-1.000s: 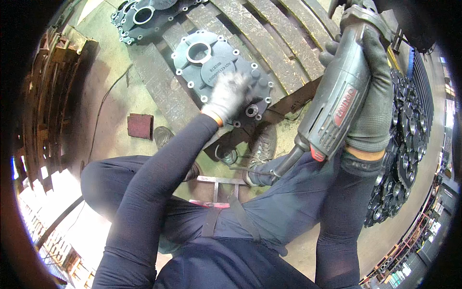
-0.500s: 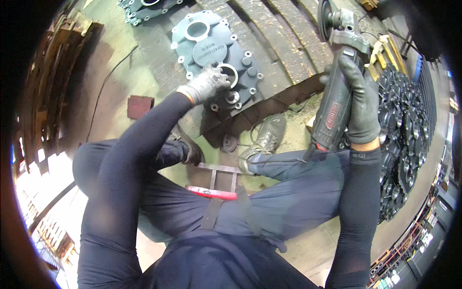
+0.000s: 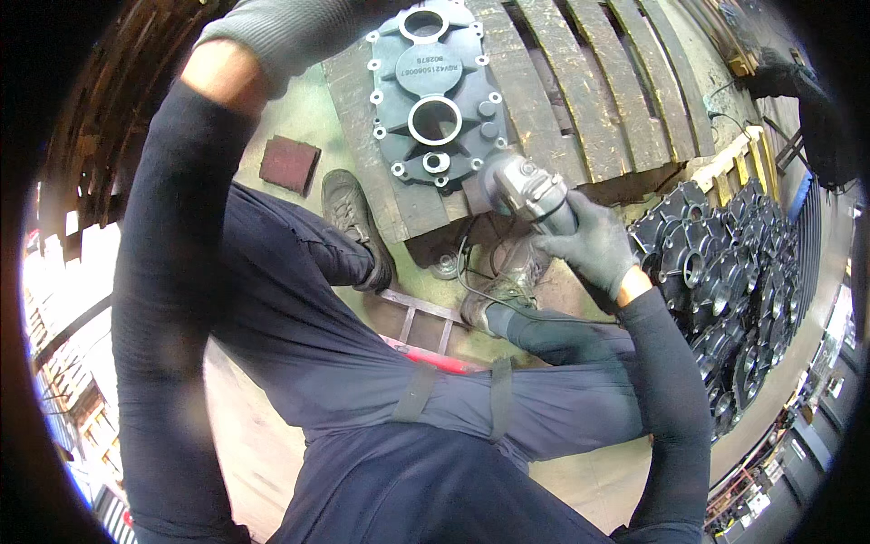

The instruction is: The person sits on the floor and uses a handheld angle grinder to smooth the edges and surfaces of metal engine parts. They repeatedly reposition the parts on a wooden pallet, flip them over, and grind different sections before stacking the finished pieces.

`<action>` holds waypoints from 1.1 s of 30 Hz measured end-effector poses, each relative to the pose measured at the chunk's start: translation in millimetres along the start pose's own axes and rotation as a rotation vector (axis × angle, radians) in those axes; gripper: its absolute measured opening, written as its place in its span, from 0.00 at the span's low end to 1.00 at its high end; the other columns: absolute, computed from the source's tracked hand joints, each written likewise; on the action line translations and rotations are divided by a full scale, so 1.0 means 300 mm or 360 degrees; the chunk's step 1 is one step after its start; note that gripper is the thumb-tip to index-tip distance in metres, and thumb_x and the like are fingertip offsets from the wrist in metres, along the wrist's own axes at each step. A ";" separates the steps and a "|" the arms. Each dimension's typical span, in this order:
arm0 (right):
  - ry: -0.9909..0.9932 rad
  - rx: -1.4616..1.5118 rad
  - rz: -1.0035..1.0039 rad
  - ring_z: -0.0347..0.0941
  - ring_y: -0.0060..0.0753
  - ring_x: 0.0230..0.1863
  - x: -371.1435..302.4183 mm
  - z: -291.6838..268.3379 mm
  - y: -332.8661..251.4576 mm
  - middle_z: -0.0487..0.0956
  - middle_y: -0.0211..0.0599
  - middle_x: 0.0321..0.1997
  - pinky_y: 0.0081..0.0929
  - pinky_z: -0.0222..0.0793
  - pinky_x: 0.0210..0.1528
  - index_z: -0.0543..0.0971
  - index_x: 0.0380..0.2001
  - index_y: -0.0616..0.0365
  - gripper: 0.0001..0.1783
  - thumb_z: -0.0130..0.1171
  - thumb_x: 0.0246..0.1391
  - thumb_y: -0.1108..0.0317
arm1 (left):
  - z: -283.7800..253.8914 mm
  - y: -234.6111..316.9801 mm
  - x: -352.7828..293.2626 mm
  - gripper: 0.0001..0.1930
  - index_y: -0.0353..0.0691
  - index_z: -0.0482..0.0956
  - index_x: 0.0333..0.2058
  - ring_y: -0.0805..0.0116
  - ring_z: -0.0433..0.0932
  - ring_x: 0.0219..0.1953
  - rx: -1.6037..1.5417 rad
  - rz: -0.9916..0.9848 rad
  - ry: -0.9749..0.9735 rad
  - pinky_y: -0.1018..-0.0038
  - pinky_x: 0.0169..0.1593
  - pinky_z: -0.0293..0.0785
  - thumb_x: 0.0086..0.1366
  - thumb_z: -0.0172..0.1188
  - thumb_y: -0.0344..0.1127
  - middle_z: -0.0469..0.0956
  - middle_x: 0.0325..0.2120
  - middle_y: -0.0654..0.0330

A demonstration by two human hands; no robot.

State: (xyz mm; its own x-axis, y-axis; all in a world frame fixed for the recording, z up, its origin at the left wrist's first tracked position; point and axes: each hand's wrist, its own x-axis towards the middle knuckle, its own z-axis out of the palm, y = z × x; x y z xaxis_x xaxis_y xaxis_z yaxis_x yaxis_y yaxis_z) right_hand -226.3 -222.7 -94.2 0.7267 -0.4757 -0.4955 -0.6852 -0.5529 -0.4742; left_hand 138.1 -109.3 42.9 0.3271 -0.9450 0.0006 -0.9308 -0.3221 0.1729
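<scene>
Gripping the grey metal angle grinder [image 3: 530, 192] with the gloved right hand [image 3: 591, 247], fingers wrapped tight round its body. Pressing the grinder's head against the lower right edge of the dark grey cast metal cover plate with round holes [image 3: 432, 95]; disc hidden under the tool. Lying flat on the worn wooden pallet [image 3: 580, 100], that plate. Lifting the gloved left hand [image 3: 281, 32] high near the top rim, fingers cut off, so cannot tell whether open or closed. Sitting at right, a blurry stack of similar dark castings [image 3: 725, 299].
</scene>
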 end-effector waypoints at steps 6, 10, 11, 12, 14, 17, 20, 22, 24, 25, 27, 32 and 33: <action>-0.0001 -0.0077 0.0026 0.87 0.63 0.50 0.037 0.103 0.007 0.89 0.56 0.45 0.54 0.81 0.54 0.83 0.53 0.57 0.37 0.80 0.50 0.41 | -0.062 -0.020 -0.114 0.28 0.36 0.89 0.49 0.47 0.89 0.43 0.0089 -0.0010 -0.0278 0.56 0.52 0.84 0.80 0.60 0.60 0.90 0.41 0.46; 0.0028 -0.0062 -0.0005 0.88 0.61 0.49 0.059 0.128 -0.030 0.89 0.55 0.45 0.53 0.81 0.53 0.84 0.53 0.55 0.36 0.80 0.51 0.41 | -0.086 -0.047 -0.130 0.29 0.36 0.90 0.52 0.53 0.89 0.39 0.0076 -0.0158 -0.0183 0.59 0.50 0.84 0.80 0.60 0.61 0.91 0.40 0.49; 0.0031 -0.0056 -0.0007 0.88 0.61 0.49 0.065 0.129 -0.037 0.89 0.54 0.45 0.53 0.82 0.52 0.84 0.53 0.55 0.36 0.80 0.51 0.41 | -0.094 -0.064 -0.123 0.30 0.36 0.90 0.50 0.52 0.89 0.38 0.0030 -0.0199 -0.0235 0.59 0.49 0.85 0.80 0.60 0.61 0.91 0.39 0.49; 0.0019 -0.0072 -0.0008 0.88 0.61 0.49 0.070 0.134 -0.035 0.89 0.54 0.45 0.53 0.82 0.52 0.83 0.54 0.55 0.36 0.80 0.51 0.41 | -0.100 -0.083 -0.117 0.30 0.35 0.90 0.49 0.52 0.89 0.37 -0.0017 -0.0247 -0.0287 0.59 0.48 0.85 0.80 0.60 0.62 0.91 0.39 0.49; 0.0001 -0.0100 -0.0009 0.88 0.60 0.48 0.080 0.141 -0.029 0.89 0.54 0.45 0.53 0.82 0.53 0.83 0.55 0.54 0.36 0.80 0.52 0.41 | -0.036 -0.124 -0.072 0.30 0.35 0.90 0.47 0.50 0.89 0.38 0.0044 -0.0310 -0.0452 0.59 0.47 0.85 0.80 0.60 0.61 0.90 0.37 0.48; -0.0014 -0.0219 -0.0048 0.88 0.60 0.49 0.091 0.150 -0.018 0.89 0.53 0.47 0.53 0.82 0.53 0.82 0.57 0.53 0.37 0.80 0.52 0.41 | -0.025 -0.120 -0.088 0.28 0.35 0.89 0.42 0.48 0.89 0.38 -0.0007 -0.0118 -0.0877 0.55 0.48 0.85 0.81 0.60 0.59 0.89 0.36 0.45; 0.0028 -0.0166 -0.0095 0.87 0.60 0.49 0.093 0.164 -0.018 0.89 0.52 0.47 0.53 0.82 0.52 0.81 0.59 0.53 0.38 0.79 0.52 0.43 | -0.007 -0.124 -0.104 0.26 0.37 0.89 0.43 0.49 0.89 0.39 0.0094 -0.0214 -0.0690 0.55 0.48 0.84 0.81 0.61 0.58 0.89 0.36 0.47; 0.0020 -0.0199 -0.0163 0.87 0.60 0.49 0.096 0.167 -0.036 0.89 0.51 0.47 0.54 0.82 0.52 0.81 0.57 0.53 0.37 0.79 0.52 0.43 | -0.050 -0.114 -0.098 0.26 0.37 0.90 0.46 0.49 0.88 0.36 0.0164 -0.0560 -0.0710 0.57 0.45 0.83 0.80 0.61 0.58 0.88 0.33 0.47; 0.0019 -0.0224 -0.0140 0.87 0.61 0.49 0.070 0.159 -0.019 0.88 0.51 0.46 0.54 0.82 0.51 0.81 0.55 0.53 0.35 0.79 0.52 0.44 | -0.008 -0.082 -0.112 0.27 0.37 0.90 0.46 0.52 0.87 0.33 0.0214 -0.0308 -0.0464 0.58 0.43 0.82 0.80 0.61 0.60 0.87 0.30 0.47; 0.0007 -0.0223 -0.0125 0.87 0.61 0.48 0.056 0.156 -0.010 0.88 0.51 0.46 0.54 0.82 0.51 0.80 0.54 0.53 0.35 0.79 0.52 0.44 | 0.009 -0.069 -0.110 0.28 0.37 0.90 0.46 0.53 0.86 0.32 0.0211 -0.0235 -0.0398 0.58 0.42 0.82 0.79 0.62 0.60 0.87 0.29 0.48; -0.0043 -0.0176 -0.0195 0.87 0.61 0.48 0.064 0.175 -0.038 0.88 0.51 0.46 0.55 0.81 0.51 0.80 0.53 0.54 0.34 0.79 0.52 0.44 | -0.046 -0.055 -0.120 0.29 0.36 0.90 0.46 0.55 0.85 0.31 0.0201 -0.0355 -0.0481 0.59 0.41 0.82 0.79 0.62 0.61 0.87 0.28 0.48; -0.0097 -0.0210 -0.0199 0.86 0.61 0.49 0.056 0.238 -0.082 0.87 0.51 0.48 0.56 0.81 0.50 0.79 0.54 0.53 0.35 0.79 0.52 0.44 | -0.082 -0.064 -0.130 0.30 0.34 0.90 0.45 0.59 0.85 0.30 0.0125 -0.0437 -0.0424 0.60 0.41 0.82 0.78 0.63 0.61 0.87 0.29 0.50; -0.0133 -0.0230 -0.0162 0.86 0.61 0.50 0.058 0.251 -0.097 0.87 0.51 0.49 0.56 0.81 0.50 0.78 0.55 0.53 0.36 0.79 0.51 0.43 | -0.091 -0.068 -0.139 0.30 0.34 0.90 0.45 0.61 0.85 0.31 0.0118 -0.0468 -0.0399 0.61 0.41 0.82 0.78 0.63 0.61 0.87 0.29 0.51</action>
State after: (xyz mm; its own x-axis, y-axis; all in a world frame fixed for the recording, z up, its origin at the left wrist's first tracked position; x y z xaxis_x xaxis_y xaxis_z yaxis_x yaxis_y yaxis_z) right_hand -197.3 -163.5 -143.9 0.7811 -0.3571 -0.5122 -0.5901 -0.6904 -0.4185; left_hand 148.1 -61.8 66.2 0.5403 -0.7933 -0.2807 -0.8154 -0.5760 0.0584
